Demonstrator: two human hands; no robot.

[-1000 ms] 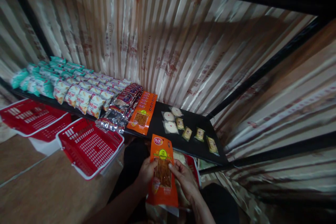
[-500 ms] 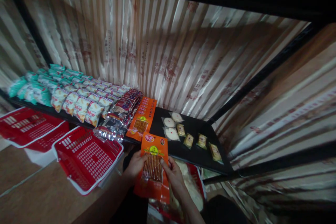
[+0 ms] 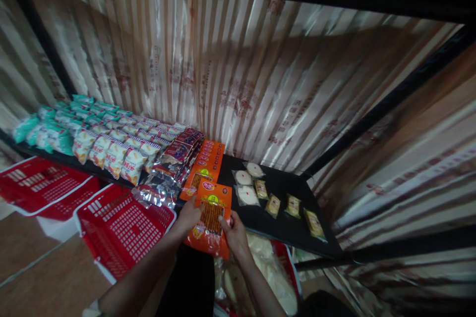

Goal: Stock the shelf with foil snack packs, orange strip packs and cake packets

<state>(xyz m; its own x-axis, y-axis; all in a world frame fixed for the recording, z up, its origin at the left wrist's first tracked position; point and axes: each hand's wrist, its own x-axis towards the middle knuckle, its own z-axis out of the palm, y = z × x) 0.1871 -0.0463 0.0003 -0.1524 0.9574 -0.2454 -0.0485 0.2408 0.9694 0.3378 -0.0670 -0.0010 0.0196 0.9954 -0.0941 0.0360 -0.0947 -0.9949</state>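
An orange snack packet (image 3: 211, 218) with brown sticks showing through its clear window is held between both hands. My left hand (image 3: 190, 217) grips its left edge, and my right hand (image 3: 235, 234) grips its right edge with the thumb on the front. Behind it, a second orange packet (image 3: 208, 161) lies on the black shelf (image 3: 238, 158), partly covered by the held one. To the left of that lies a stack of dark, silver-backed packets (image 3: 173, 161).
Farther left stand rows of white-and-orange snack bags (image 3: 124, 161) and teal bags (image 3: 59, 136). Round white packs (image 3: 247, 195) and small yellow packs (image 3: 293, 205) lie on the right. Red baskets (image 3: 128, 223) sit below the shelf's front edge; black posts (image 3: 390, 104) frame it.
Both hands have moved the held orange packet forward and slightly left, so it now overlaps the orange packet on the shelf. The camera view has shifted a little.
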